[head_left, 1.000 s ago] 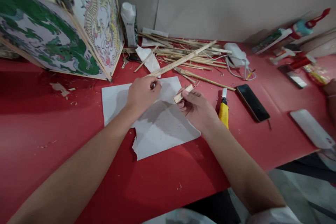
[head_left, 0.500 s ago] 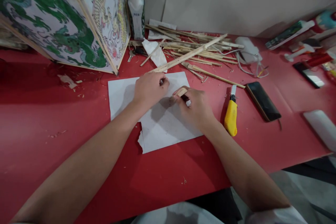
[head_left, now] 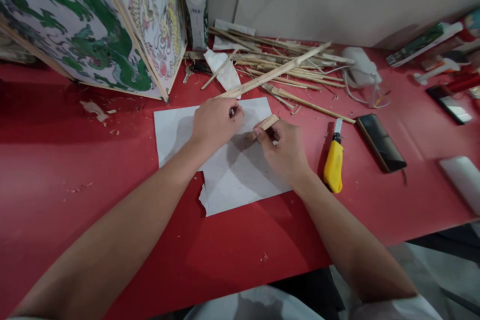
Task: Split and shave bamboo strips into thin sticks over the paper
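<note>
A white sheet of paper (head_left: 232,187) with a torn lower-left corner lies on the red table. My left hand (head_left: 214,121) rests on its upper part, fingers curled; whatever they hold, if anything, is hidden. Just beyond that hand, a long bamboo strip (head_left: 277,74) slants up to the right, its near end passing behind the knuckles. Between thumb and fingers, my right hand (head_left: 287,147) pinches a short pale piece of bamboo (head_left: 268,122), tilted over the sheet. To the right lies a yellow utility knife (head_left: 333,165), blade out and pointing away.
A paper lantern with painted dragons (head_left: 108,55) stands at the left, beside a carton (head_left: 196,15). Several bamboo sticks (head_left: 300,80) lie along the wall. A white adapter with cable (head_left: 360,67) and a phone (head_left: 380,142) are on the right. Crumpled tissue (head_left: 225,72) and keys (head_left: 187,75) lie behind the paper.
My right hand has shifted slightly right with the short bamboo piece, and more of the piece shows. My left hand stays on the paper. The view has tilted a little.
</note>
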Demonstrator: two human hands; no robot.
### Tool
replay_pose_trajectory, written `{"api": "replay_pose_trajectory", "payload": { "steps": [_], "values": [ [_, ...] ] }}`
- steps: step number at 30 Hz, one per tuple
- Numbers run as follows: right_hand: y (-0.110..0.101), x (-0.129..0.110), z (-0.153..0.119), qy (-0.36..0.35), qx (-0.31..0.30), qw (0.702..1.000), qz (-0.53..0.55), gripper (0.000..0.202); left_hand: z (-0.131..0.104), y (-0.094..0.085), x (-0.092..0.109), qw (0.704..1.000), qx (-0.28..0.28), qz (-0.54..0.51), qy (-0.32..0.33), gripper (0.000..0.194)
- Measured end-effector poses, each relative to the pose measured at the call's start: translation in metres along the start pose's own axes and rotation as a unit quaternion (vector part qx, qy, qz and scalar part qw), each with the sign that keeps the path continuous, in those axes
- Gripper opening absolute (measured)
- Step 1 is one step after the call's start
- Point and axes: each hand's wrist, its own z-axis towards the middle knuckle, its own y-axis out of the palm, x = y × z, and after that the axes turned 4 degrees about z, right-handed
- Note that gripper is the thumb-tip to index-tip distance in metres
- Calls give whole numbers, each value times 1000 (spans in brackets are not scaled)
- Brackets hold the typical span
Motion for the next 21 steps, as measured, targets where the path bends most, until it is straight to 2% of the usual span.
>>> {"api": "replay_pose_trajectory", "payload": {
  "steps": [4,7,10,16,21],
  "values": [
    [-5,-9,-1,-51,-68,996,-2,17,1,1,-1,1000,7,-18,-13,25],
    [-8,-16,-3,-65,-92,994,-11,17,2,1,-1,999,4,-30,-18,25],
    [-8,-16,-2,-49,-97,994,8,17,2,0,-2,999,3,-37,-17,26],
    [-8,-6,2,-12,-66,998,14,16,1,0,-1,998,-13,-51,-19,22],
    [-12,-3,4,-11,-127,989,72,16,1,0,-1,999,-6,-47,-20,22]
  ]
}}
